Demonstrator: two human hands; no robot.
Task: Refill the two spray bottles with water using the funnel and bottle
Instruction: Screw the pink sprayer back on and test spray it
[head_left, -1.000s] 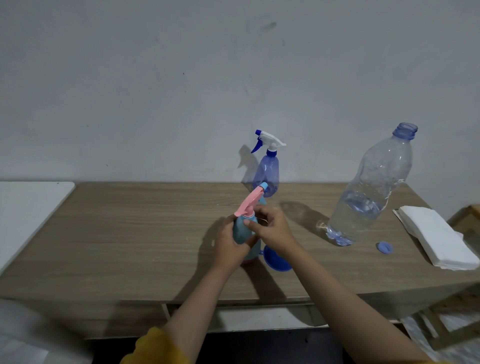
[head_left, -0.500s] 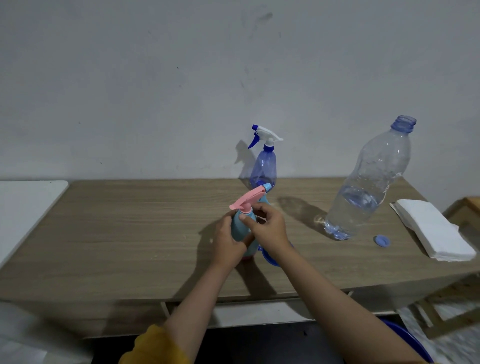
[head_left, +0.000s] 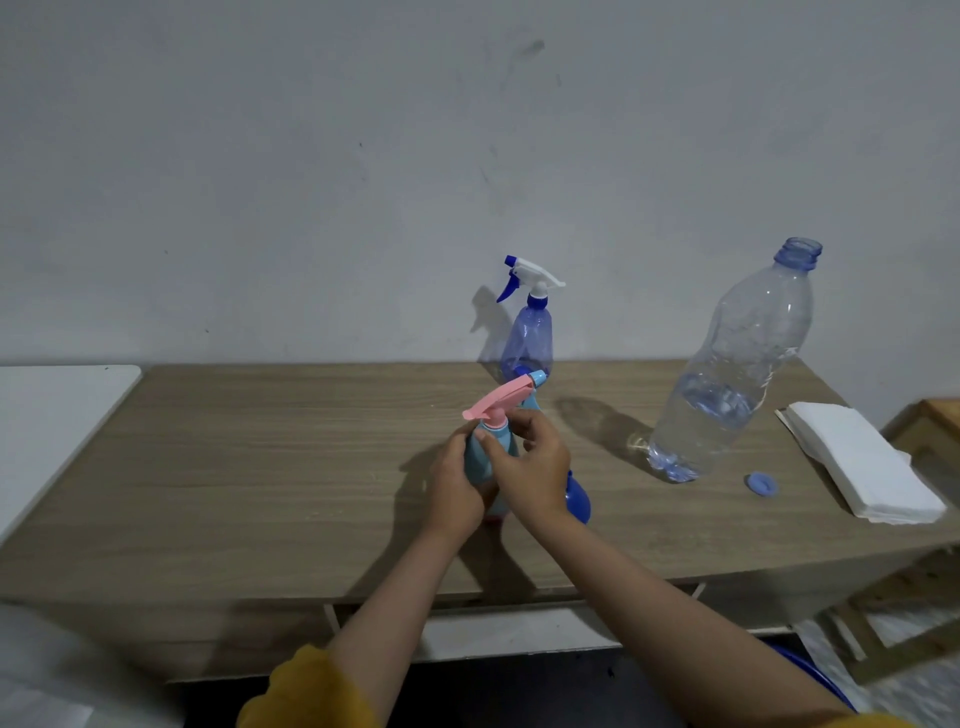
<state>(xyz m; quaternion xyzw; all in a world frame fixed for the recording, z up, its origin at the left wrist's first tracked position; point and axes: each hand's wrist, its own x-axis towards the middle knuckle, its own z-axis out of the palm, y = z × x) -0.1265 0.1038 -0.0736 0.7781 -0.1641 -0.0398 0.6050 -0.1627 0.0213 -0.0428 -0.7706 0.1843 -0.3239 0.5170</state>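
Observation:
A light-blue spray bottle with a pink trigger head (head_left: 491, 415) stands on the wooden table (head_left: 260, 467) at its middle. My left hand (head_left: 457, 483) wraps its body. My right hand (head_left: 535, 467) grips its neck collar just under the pink head. A blue funnel (head_left: 577, 498) lies behind my right wrist, mostly hidden. A second spray bottle (head_left: 527, 332), translucent purple with a white and blue head, stands at the back by the wall. A large clear water bottle (head_left: 727, 374), uncapped and partly filled, stands to the right, with its blue cap (head_left: 761, 484) beside it.
A stack of white paper napkins (head_left: 862, 462) lies at the table's right end. A white surface (head_left: 47, 415) adjoins the table on the left. A wooden frame (head_left: 930, 421) stands beyond the right edge. A grey wall rises behind the table.
The pink trigger head has turned on the bottle under my right hand, its tail swinging left. Both hands stay on the bottle. The camera view has shifted slightly.

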